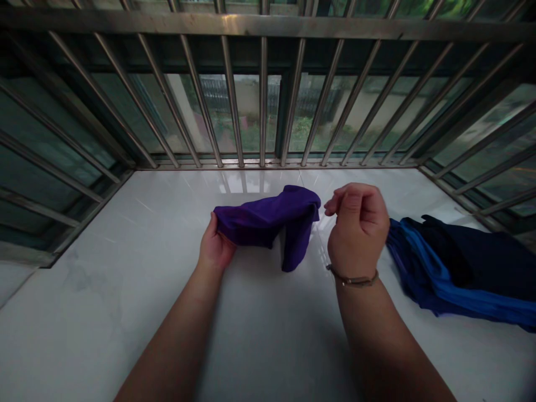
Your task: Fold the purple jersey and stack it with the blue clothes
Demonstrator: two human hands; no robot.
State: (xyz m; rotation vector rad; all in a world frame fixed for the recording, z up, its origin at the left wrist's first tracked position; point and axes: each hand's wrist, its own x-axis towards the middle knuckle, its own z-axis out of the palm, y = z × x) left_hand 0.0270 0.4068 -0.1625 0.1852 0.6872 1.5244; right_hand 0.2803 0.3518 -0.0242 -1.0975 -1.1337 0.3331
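Observation:
A purple piece of cloth point(268, 215), bunched lengthwise, is held up a little above the white surface. My left hand point(216, 245) grips its left end, thumb on top and the other fingers underneath. The cloth's right end bends over and one part dangles down. Just right of that end is my right hand point(358, 215), its fingers curled in with a small gap to the fabric; I see nothing in it. A cord bracelet point(354, 279) circles my right wrist. The kind of garment, if it is one, cannot be made out.
A stack of folded dark and bright blue clothes point(464, 268) lies on the right. Under everything is a glossy white tiled surface point(104, 318). Metal bars point(263, 100) with a rail enclose the far side and both flanks, with window glass behind them.

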